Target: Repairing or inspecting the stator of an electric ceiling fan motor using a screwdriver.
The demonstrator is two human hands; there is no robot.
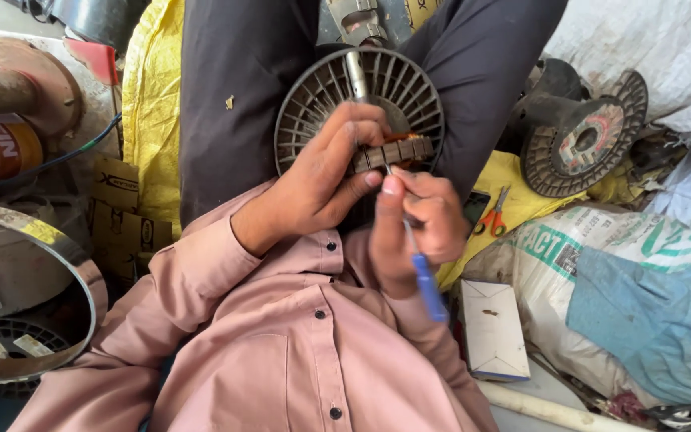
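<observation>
The left hand [325, 172] grips a small grooved metal motor core with copper-coloured winding [393, 150], fingers wrapped over its near and left side, thumb underneath. The core sits on a bright steel shaft [357, 74] that runs away from the person through a round grey plastic fan with radial vanes [317, 96]. The assembly is held above the lap, between dark trouser legs [233, 80], in the middle of the scene.

The right hand [417, 220] is closed around a thin tool with a blue plastic handle [429, 290]; its narrow tip points up toward the near face of the core, with the left fingertips just beside it.

Hazards, as judged from this position:

- Tip slip. The tool works close to the left fingertips; a slip off the core drives the tip into them.
- Winding damage. Side pressure from the tip can nick or break the fine wire.
- Loss of grip. The core is supported by one hand only; if twisted, it can rotate on the shaft or drop into the lap.
- Fan breakage. The thin vanes can crack if the assembly is pressed against the legs.

Small orange-handled scissors [491, 218] lie on yellow sheeting [513, 180] to the right, apart from both hands.
</observation>
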